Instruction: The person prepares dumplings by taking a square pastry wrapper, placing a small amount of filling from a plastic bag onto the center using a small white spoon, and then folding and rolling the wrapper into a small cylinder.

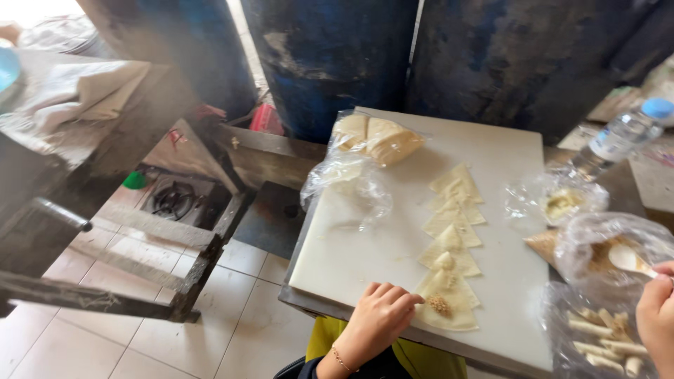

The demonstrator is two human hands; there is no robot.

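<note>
My left hand [378,317] rests on the near edge of a white cutting board [365,238], fingertips touching the nearest triangular pastry wrapper [449,303], which carries a small heap of brown filling. Several more triangular wrappers [455,210] lie in an overlapping row up the board. My right hand [658,309] is at the right edge, holding a white spoon [627,258] over a clear plastic bag of brown filling [604,254].
A plastic bag of stacked wrappers [372,140] lies at the board's far end. A bag of rolled pastries [600,337], a small bag of pale paste [562,202] and a water bottle [621,137] sit on the right. Blue drums [330,56] stand behind; a gas burner [172,198] is at left.
</note>
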